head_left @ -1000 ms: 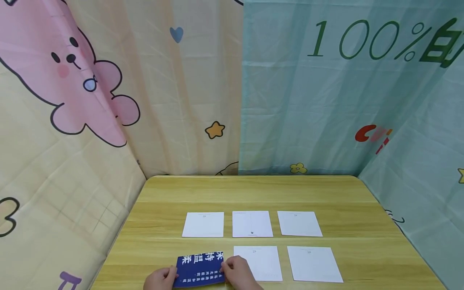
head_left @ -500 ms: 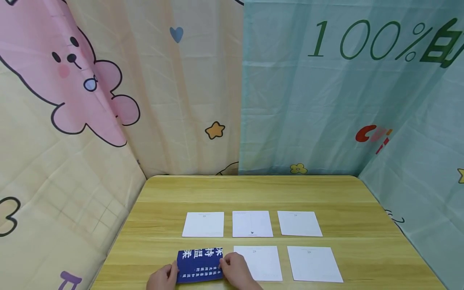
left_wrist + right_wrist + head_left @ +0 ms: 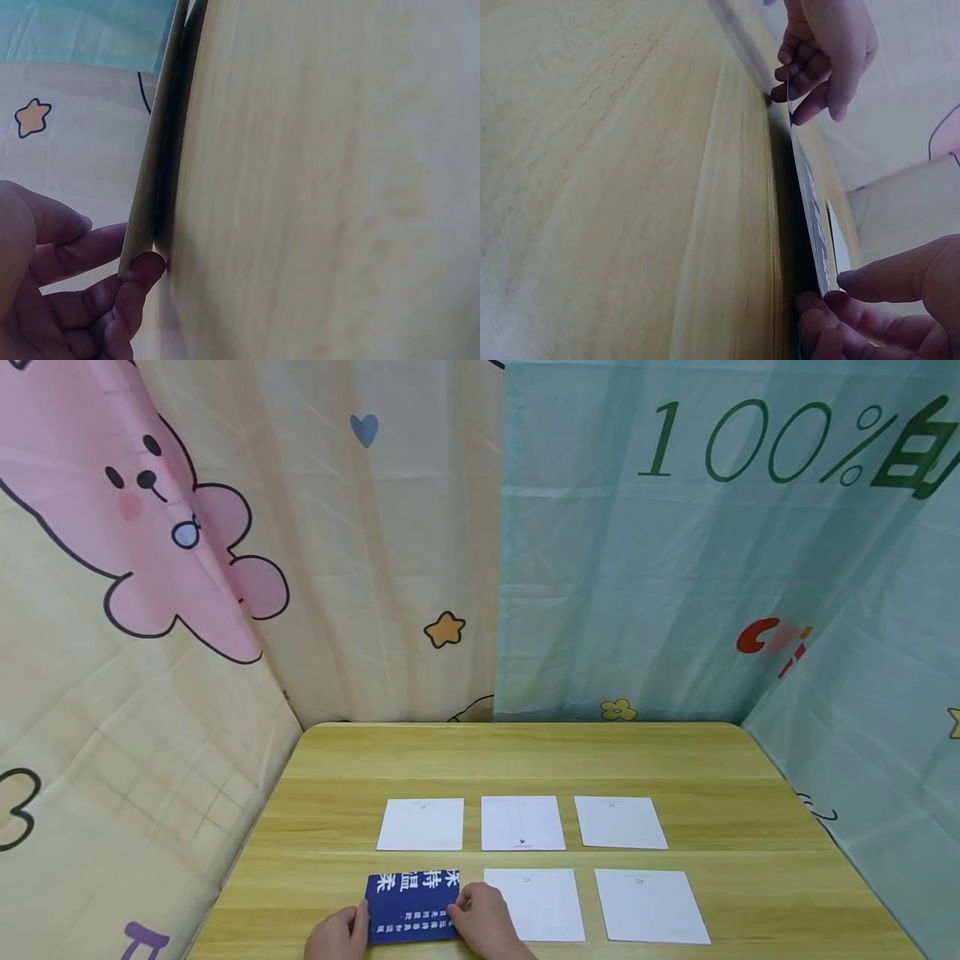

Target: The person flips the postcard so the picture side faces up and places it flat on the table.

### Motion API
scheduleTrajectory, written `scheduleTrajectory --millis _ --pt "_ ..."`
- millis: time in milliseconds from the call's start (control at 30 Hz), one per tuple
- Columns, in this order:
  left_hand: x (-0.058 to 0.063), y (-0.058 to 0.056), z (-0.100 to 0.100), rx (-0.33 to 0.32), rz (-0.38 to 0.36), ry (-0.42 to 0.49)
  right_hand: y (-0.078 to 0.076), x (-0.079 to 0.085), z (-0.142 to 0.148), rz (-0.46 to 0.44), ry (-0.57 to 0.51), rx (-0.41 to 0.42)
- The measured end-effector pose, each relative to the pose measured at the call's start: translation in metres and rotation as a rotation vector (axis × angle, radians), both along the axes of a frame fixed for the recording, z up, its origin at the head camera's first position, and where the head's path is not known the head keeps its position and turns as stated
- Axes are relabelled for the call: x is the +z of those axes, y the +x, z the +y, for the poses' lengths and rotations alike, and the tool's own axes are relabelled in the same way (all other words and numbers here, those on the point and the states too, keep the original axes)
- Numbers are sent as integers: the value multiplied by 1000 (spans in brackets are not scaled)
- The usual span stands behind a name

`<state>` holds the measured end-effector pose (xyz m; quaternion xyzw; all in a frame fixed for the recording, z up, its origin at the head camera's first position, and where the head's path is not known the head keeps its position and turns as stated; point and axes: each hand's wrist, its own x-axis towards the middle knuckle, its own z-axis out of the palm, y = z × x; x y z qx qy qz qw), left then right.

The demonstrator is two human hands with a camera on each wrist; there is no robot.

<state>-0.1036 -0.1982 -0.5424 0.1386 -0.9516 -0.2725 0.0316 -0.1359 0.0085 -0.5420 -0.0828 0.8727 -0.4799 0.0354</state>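
Observation:
A dark blue postcard (image 3: 412, 907) with white characters, upside down in the head view, is at the near left of the table. My left hand (image 3: 337, 933) holds its left edge, the thumb along the near corner. At the right edge my right hand (image 3: 487, 920) pinches it, fingers over the lower right part. From the right wrist view, the postcard (image 3: 811, 202) appears edge-on, close over the tabletop, with the left hand (image 3: 821, 56) at its far end. In the left wrist view, fingertips (image 3: 142, 271) sit under the card's edge.
White postcards lie face down: three in a back row, including the left (image 3: 420, 824), middle (image 3: 522, 822) and right one (image 3: 621, 822). Two more, one (image 3: 542, 906) beside my right hand and another (image 3: 651, 906), lie in front. Printed curtains (image 3: 420, 543) stand behind the wooden table (image 3: 525, 752).
Both hands have shifted the blue postcard slightly away from the near edge, and it lies flatter and straighter. The right hand has moved a little left. The white postcards have stayed put.

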Motion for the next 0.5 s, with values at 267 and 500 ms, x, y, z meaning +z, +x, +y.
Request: scheduleTrajectory --millis 267,500 --pt "0 -1 0 17 -3 6 -1 2 -2 57 21 -6" --pt "-2 -1 -1 23 17 9 -3 1 -3 100 76 6"
